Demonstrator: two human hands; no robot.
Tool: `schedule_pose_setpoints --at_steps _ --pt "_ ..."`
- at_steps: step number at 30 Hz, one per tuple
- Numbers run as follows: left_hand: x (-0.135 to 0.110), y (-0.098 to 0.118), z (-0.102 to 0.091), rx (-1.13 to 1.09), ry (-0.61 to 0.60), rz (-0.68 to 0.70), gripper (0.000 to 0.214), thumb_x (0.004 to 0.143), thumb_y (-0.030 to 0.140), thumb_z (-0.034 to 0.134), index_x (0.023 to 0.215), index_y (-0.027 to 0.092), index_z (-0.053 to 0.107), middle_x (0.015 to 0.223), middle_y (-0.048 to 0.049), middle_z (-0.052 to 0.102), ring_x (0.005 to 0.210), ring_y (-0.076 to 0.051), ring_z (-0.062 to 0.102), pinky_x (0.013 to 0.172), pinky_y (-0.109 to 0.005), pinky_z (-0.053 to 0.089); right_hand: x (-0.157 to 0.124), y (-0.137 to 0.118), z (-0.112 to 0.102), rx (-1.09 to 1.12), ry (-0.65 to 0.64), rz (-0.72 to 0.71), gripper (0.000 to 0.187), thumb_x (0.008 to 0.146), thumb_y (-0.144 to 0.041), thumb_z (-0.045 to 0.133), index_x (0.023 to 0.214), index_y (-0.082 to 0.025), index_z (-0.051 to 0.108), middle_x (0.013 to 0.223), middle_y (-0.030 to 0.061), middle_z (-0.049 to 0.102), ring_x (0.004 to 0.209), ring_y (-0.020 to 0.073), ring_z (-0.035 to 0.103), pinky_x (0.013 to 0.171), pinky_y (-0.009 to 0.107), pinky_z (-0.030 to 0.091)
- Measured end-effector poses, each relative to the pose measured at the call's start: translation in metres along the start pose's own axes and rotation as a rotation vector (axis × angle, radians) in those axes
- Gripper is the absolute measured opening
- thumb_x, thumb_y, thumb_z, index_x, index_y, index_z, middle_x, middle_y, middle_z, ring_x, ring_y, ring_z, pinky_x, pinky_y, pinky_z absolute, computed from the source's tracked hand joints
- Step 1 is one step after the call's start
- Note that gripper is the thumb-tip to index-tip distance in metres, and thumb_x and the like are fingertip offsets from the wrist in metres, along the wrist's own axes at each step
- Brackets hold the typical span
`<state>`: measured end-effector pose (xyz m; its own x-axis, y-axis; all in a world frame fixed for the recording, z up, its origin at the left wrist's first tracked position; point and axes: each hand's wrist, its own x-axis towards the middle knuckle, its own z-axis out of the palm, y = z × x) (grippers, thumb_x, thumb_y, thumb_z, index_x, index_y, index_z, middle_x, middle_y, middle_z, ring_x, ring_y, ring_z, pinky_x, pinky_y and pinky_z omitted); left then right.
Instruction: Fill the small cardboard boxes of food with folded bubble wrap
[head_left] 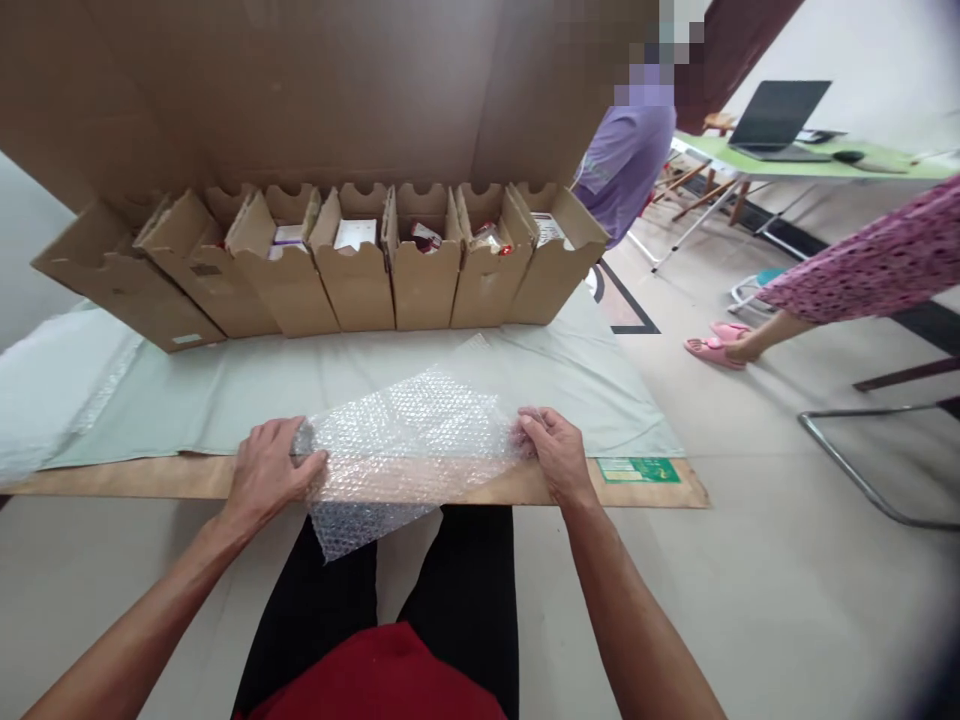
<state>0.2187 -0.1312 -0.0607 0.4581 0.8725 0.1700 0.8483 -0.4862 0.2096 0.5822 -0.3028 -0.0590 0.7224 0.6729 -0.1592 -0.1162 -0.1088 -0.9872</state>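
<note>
A clear sheet of bubble wrap stretches between my two hands at the table's front edge, one corner hanging below it. My left hand grips the sheet's left side, thumb toward the middle; a small dark patch shows by the fingers, too unclear to name. On the opposite side my right hand pinches the right edge between thumb and fingers. Under the sheet lies a pale green cloth on the wooden table board.
Several cardboard bins stand in a row behind the sheet, some holding small packages. More bubble wrap lies at the left. A tall cardboard panel rises behind. To the right are a person in purple, another person's leg, and a laptop.
</note>
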Motion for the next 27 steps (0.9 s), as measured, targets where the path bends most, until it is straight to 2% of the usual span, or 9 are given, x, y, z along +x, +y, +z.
schedule_pose_setpoints --at_steps 4,7,10,12,16,19,23,27 --pt "0.004 0.007 -0.002 0.000 -0.075 -0.021 0.050 0.084 0.039 0.045 0.124 0.017 0.067 0.090 -0.0100 0.073 0.095 -0.033 0.066 0.087 -0.044 0.050 -0.003 0.003 -0.005 -0.037 -0.007 -0.020 0.035 0.070 -0.048 0.074 0.087 -0.018 0.068 0.073 0.0016 0.069 0.060 0.0143 0.061 0.049 0.024 0.046" --pt "0.019 0.018 -0.011 -0.120 -0.020 -0.020 0.047 0.082 0.035 0.044 0.120 0.021 0.068 0.079 -0.0041 0.070 0.085 -0.028 0.067 0.085 -0.040 0.049 -0.007 0.002 -0.009 -0.074 -0.013 -0.062 0.034 0.072 -0.049 0.071 0.085 -0.018 0.068 0.069 0.0010 0.067 0.059 0.0150 0.060 0.051 0.026 0.046" --pt "0.040 0.021 -0.020 -0.192 0.055 -0.017 0.049 0.081 0.039 0.046 0.122 0.022 0.066 0.079 -0.0018 0.069 0.078 -0.026 0.067 0.084 -0.038 0.050 -0.011 -0.002 -0.019 -0.131 -0.004 -0.103 0.033 0.074 -0.049 0.071 0.087 -0.019 0.069 0.068 0.0009 0.066 0.058 0.0165 0.059 0.051 0.028 0.045" --pt "0.054 0.020 -0.020 -0.200 0.039 -0.042 0.053 0.080 0.040 0.046 0.126 0.022 0.065 0.079 -0.0013 0.068 0.075 -0.025 0.066 0.081 -0.037 0.050 -0.011 -0.004 -0.029 -0.168 0.015 -0.127 0.034 0.074 -0.049 0.072 0.089 -0.019 0.069 0.069 0.0013 0.068 0.060 0.0177 0.059 0.054 0.029 0.047" --pt "0.071 0.014 0.002 -0.202 -0.012 -0.097 0.064 0.079 0.049 0.049 0.132 0.016 0.061 0.097 -0.0088 0.073 0.090 -0.031 0.068 0.084 -0.042 0.051 -0.006 -0.014 -0.048 -0.307 0.133 -0.249 0.035 0.076 -0.050 0.070 0.093 -0.019 0.070 0.083 0.0059 0.074 0.080 0.0228 0.066 0.075 0.035 0.053" --pt "0.070 0.009 0.024 -0.205 0.066 -0.094 0.066 0.080 0.053 0.050 0.133 0.015 0.059 0.113 -0.0142 0.073 0.104 -0.036 0.064 0.095 -0.049 0.049 -0.002 -0.025 -0.057 -0.456 0.189 -0.348 0.036 0.083 -0.051 0.062 0.095 -0.019 0.072 0.093 0.0093 0.076 0.088 0.0251 0.069 0.078 0.038 0.053" --pt "0.061 0.006 0.034 -0.243 0.140 -0.091 0.067 0.083 0.053 0.049 0.136 0.013 0.056 0.113 -0.0150 0.073 0.107 -0.037 0.062 0.099 -0.051 0.047 0.008 -0.033 -0.052 -0.580 0.121 -0.385 0.034 0.087 -0.045 0.056 0.100 -0.019 0.073 0.095 0.0095 0.077 0.086 0.0246 0.069 0.076 0.037 0.053" --pt "0.060 0.008 0.027 -0.279 0.134 -0.109 0.068 0.081 0.051 0.053 0.138 0.014 0.055 0.113 -0.0147 0.073 0.104 -0.035 0.064 0.101 -0.051 0.046 0.026 -0.023 -0.029 -0.705 0.017 -0.506 0.034 0.087 -0.037 0.056 0.111 -0.020 0.073 0.114 0.0115 0.076 0.105 0.0281 0.068 0.088 0.042 0.054"
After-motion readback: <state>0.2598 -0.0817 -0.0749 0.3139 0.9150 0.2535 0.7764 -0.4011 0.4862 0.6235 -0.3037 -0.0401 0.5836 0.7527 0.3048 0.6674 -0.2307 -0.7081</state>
